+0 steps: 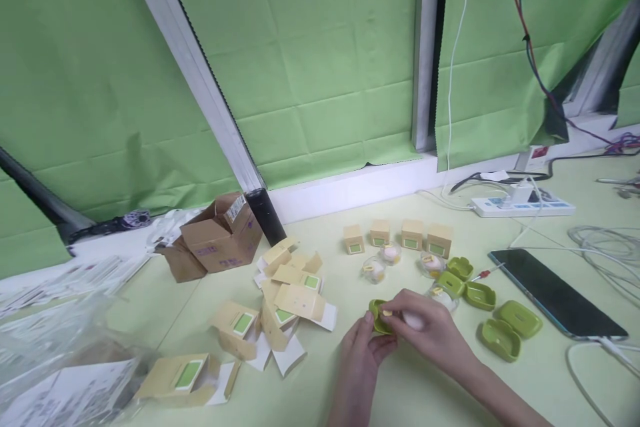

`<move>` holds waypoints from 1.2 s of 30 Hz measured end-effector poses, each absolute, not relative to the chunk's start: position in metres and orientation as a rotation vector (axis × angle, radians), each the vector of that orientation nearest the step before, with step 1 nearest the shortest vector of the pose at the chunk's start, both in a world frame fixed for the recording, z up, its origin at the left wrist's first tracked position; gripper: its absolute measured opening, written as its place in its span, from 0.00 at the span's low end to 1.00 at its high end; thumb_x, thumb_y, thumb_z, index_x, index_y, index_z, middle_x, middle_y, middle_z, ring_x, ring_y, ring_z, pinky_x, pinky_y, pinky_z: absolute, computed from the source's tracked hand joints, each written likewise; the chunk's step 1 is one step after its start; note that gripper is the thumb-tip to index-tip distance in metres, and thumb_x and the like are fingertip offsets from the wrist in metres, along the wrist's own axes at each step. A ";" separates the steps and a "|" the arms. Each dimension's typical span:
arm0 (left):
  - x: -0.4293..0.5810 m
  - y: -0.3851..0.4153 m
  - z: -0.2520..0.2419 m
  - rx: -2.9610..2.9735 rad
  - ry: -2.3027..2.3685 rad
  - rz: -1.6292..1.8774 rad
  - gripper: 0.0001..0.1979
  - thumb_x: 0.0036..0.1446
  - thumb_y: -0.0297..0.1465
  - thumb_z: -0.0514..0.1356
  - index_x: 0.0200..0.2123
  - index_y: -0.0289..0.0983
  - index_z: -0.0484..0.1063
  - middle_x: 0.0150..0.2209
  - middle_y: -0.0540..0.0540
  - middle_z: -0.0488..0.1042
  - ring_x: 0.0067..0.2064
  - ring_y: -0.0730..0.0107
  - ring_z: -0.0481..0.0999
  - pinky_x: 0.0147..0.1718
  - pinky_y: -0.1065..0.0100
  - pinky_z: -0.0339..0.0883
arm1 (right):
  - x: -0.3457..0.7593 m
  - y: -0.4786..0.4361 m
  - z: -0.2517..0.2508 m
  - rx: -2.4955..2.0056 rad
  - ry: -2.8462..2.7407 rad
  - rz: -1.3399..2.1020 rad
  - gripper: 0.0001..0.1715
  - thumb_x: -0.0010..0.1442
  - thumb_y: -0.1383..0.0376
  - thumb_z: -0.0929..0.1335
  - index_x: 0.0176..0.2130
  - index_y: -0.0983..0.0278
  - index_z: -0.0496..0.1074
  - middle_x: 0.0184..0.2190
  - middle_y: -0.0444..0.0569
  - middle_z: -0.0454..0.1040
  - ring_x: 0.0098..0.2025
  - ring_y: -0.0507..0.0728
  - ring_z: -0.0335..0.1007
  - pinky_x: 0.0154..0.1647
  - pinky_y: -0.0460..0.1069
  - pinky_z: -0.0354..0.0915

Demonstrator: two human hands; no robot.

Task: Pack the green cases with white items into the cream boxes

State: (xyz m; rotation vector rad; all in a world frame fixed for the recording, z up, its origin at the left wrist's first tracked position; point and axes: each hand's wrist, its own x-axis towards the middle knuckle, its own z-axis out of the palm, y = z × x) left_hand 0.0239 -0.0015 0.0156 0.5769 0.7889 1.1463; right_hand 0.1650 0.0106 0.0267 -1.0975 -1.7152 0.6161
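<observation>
The green case (379, 325) is over the desk (420, 387), gripped by the left hand (361, 345), seemingly to steady it for the right hand (436, 325), whose grip on anything I cannot tell.

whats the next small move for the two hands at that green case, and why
I'd probably ease the fingertips of the right hand slightly further into the green case, with the left hand bracing it. The left hand already grips the case, and the right fingertips are right at it; what they pinch is too small to tell.
</observation>
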 end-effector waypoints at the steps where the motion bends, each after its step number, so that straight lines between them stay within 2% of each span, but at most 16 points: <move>1: 0.024 -0.003 0.017 0.606 0.778 1.142 0.14 0.52 0.38 0.62 0.36 0.31 0.75 0.33 0.42 0.76 0.34 0.67 0.74 0.39 0.64 0.66 | 0.164 0.009 0.025 -1.110 -1.778 0.547 0.08 0.58 0.63 0.65 0.34 0.58 0.74 0.30 0.46 0.77 0.32 0.57 0.74 0.32 0.49 0.66; 5: 0.024 -0.006 0.022 0.707 0.774 1.145 0.15 0.54 0.38 0.59 0.36 0.30 0.75 0.33 0.40 0.76 0.36 0.63 0.75 0.41 0.62 0.66 | 0.162 0.007 0.019 -1.202 -1.897 0.363 0.08 0.59 0.65 0.63 0.35 0.58 0.72 0.28 0.42 0.78 0.28 0.54 0.74 0.28 0.46 0.64; 10: 0.023 -0.007 0.025 0.703 0.794 1.157 0.14 0.54 0.37 0.59 0.34 0.30 0.74 0.34 0.41 0.76 0.36 0.64 0.75 0.40 0.63 0.68 | 0.162 0.006 0.017 -1.201 -1.993 0.184 0.11 0.62 0.63 0.61 0.34 0.60 0.71 0.35 0.48 0.73 0.24 0.50 0.70 0.22 0.44 0.59; 12: 0.022 -0.007 0.024 0.685 0.804 1.161 0.15 0.54 0.38 0.60 0.35 0.30 0.74 0.34 0.40 0.76 0.35 0.66 0.75 0.39 0.64 0.68 | 0.162 0.006 0.017 -1.208 -1.993 0.122 0.12 0.63 0.62 0.60 0.35 0.61 0.71 0.35 0.48 0.72 0.21 0.49 0.67 0.20 0.44 0.57; 19: 0.021 -0.004 0.015 0.704 0.875 1.133 0.17 0.52 0.41 0.60 0.33 0.30 0.74 0.30 0.43 0.75 0.30 0.71 0.74 0.34 0.68 0.68 | 0.166 0.008 0.016 -1.248 -2.114 0.067 0.12 0.63 0.64 0.59 0.35 0.62 0.70 0.34 0.49 0.68 0.20 0.48 0.64 0.20 0.44 0.53; 22: 0.020 0.000 0.006 0.775 0.964 1.112 0.19 0.49 0.44 0.61 0.30 0.31 0.73 0.26 0.45 0.74 0.28 0.70 0.74 0.31 0.68 0.68 | 0.170 0.009 0.018 -1.239 -2.209 0.054 0.12 0.63 0.65 0.58 0.33 0.62 0.68 0.34 0.48 0.67 0.19 0.48 0.61 0.19 0.45 0.51; 26: 0.018 0.004 -0.002 0.853 1.028 1.096 0.20 0.45 0.45 0.64 0.27 0.32 0.70 0.24 0.46 0.74 0.26 0.69 0.74 0.28 0.67 0.69 | 0.173 0.010 0.021 -1.164 -2.347 0.031 0.12 0.63 0.67 0.58 0.32 0.62 0.67 0.32 0.46 0.68 0.21 0.48 0.63 0.19 0.45 0.48; 36: 0.020 -0.003 0.013 0.777 0.953 1.115 0.19 0.50 0.44 0.61 0.31 0.31 0.72 0.25 0.47 0.73 0.27 0.73 0.72 0.30 0.70 0.68 | 0.166 0.008 0.020 -1.166 -2.092 0.172 0.10 0.62 0.65 0.60 0.34 0.60 0.70 0.30 0.44 0.71 0.23 0.48 0.66 0.22 0.43 0.52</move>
